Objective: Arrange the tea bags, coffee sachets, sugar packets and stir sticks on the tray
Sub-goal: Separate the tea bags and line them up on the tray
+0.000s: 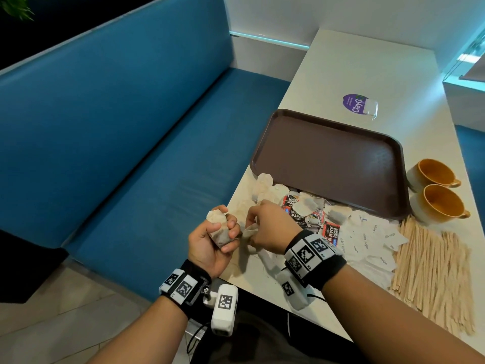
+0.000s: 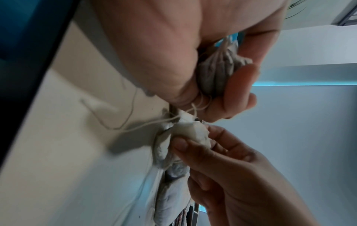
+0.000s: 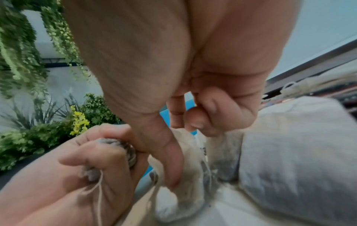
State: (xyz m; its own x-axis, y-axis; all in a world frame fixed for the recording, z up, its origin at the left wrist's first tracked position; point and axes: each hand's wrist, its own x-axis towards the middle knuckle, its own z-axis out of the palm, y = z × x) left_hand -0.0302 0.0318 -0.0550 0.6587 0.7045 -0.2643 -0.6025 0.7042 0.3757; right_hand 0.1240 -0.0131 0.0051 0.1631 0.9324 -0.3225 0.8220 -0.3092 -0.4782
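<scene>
My left hand (image 1: pixel 223 232) hovers at the table's left edge with its fingers curled round a bunch of tea bags (image 1: pixel 219 227) (image 2: pixel 216 73). Just to its right my right hand (image 1: pixel 258 227) pinches another tea bag (image 1: pixel 249 231) (image 2: pixel 193 131) (image 3: pixel 185 160) between thumb and fingers. More tea bags (image 1: pixel 265 187), red coffee sachets (image 1: pixel 331 231), white sugar packets (image 1: pixel 367 240) and a spread of wooden stir sticks (image 1: pixel 430 274) lie on the table in front of the brown tray (image 1: pixel 328 156), which has nothing on it.
Two orange-lined cups (image 1: pixel 435 195) stand right of the tray. A purple sticker (image 1: pixel 357 103) sits on the white table (image 1: pixel 367 64) behind it. A blue bench seat (image 1: pixel 144 158) runs along the table's left side. Loose strings trail from the bags (image 2: pixel 131 122).
</scene>
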